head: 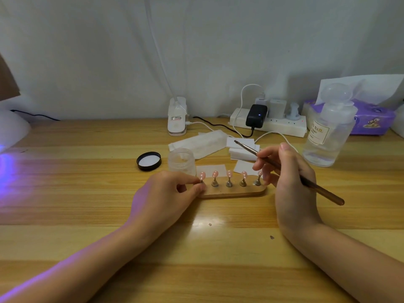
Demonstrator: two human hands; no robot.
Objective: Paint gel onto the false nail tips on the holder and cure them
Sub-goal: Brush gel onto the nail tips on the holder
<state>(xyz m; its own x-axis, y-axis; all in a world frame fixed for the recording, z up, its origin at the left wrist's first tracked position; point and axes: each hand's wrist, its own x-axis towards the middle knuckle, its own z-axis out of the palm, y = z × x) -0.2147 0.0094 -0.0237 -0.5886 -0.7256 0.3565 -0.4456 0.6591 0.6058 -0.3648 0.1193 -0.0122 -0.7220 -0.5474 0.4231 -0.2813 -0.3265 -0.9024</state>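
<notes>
A wooden holder lies on the table with several pink false nail tips standing on small metal stands. My left hand pinches the leftmost stand at the holder's left end. In my right hand is a thin brown gel brush, its bristle end pointing up and left above the holder; that hand's lower fingers sit beside the rightmost tip. An open frosted jar stands just behind the holder, its black lid to the left.
A curing lamp glows purple at the far left edge. White wipes and pads lie behind the jar. At the right stands a clear liquid bottle; behind are a power strip with cables, a white clip lamp base and a purple tissue pack.
</notes>
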